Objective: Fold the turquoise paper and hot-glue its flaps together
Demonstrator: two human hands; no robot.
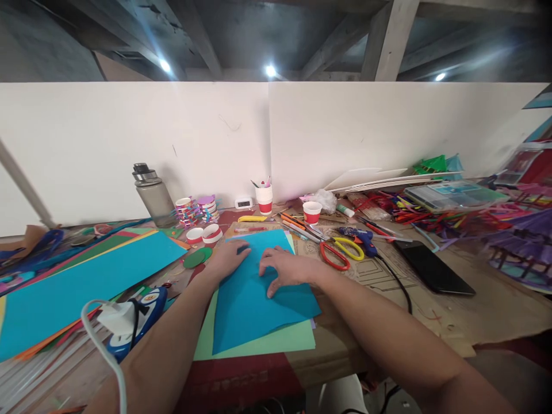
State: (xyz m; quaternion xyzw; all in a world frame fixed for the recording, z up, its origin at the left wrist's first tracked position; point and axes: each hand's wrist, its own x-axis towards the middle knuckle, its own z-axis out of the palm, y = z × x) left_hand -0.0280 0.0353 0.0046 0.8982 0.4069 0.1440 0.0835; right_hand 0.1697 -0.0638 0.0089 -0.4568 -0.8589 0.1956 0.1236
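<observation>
A blue sheet of paper (248,322) lies in front of me on top of a light green sheet (288,340), which sticks out at the bottom and right. On the blue sheet's upper left edge rests my left hand (229,259), its fingers stretched out and nothing seen in them. My right hand (288,267) is over the middle of the same sheet, thumb and fingers spread apart and bent, holding nothing. Green round discs (196,258) lie just left of my left hand. Red-handled scissors (334,257) and yellow-handled scissors (350,248) lie beyond my right hand.
More coloured sheets (86,287) and a power strip (157,302) lie at left. A bottle (155,198), paper cups (312,213) and a small clock (244,203) stand at the back. To the right are a glue gun (366,240) with its cord and a black phone (431,267).
</observation>
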